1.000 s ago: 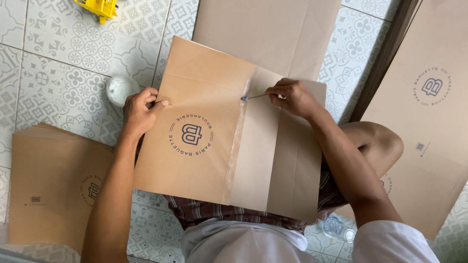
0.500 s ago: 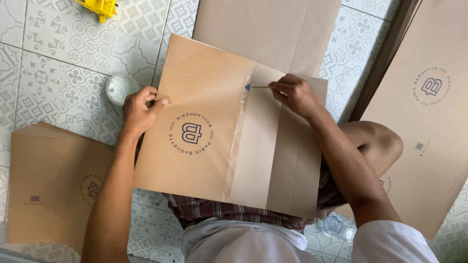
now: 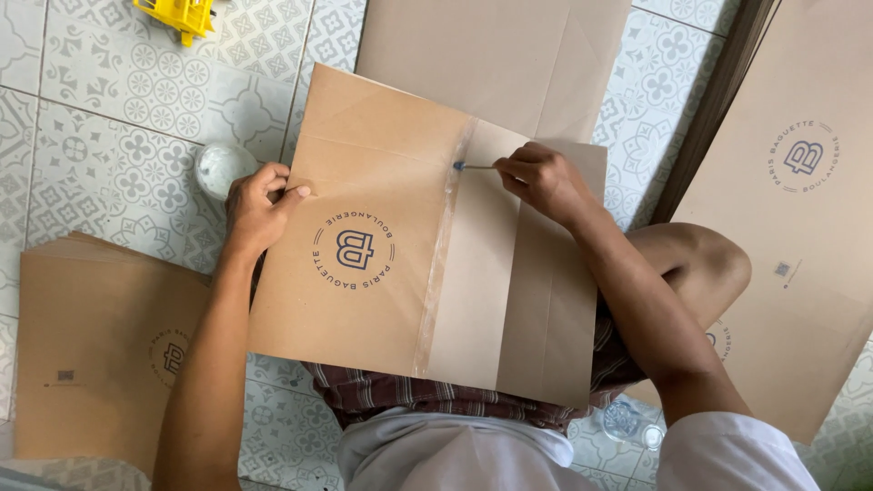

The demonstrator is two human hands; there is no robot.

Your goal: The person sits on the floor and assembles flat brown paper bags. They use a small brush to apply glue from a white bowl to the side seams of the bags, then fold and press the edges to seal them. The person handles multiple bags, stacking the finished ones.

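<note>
A flat brown paper sheet (image 3: 382,182) with a round dark-blue printed logo lies across my lap, partly folded. A glossy wet strip (image 3: 443,245) runs down its middle seam. My left hand (image 3: 259,205) pinches the sheet's left edge. My right hand (image 3: 541,177) holds a thin stick with a dark blue tip (image 3: 459,165). The tip touches the upper part of the strip.
A stack of finished brown bags (image 3: 100,345) lies on the patterned tile floor at the left. More printed brown sheets (image 3: 800,218) lie at the right and another plain one (image 3: 491,55) ahead. A small white round container (image 3: 218,166) sits by my left hand. A yellow plastic object (image 3: 177,14) is at the top.
My right hand has moved the stick's tip up along the seam toward the sheet's top edge. My left hand has stayed on the left edge.
</note>
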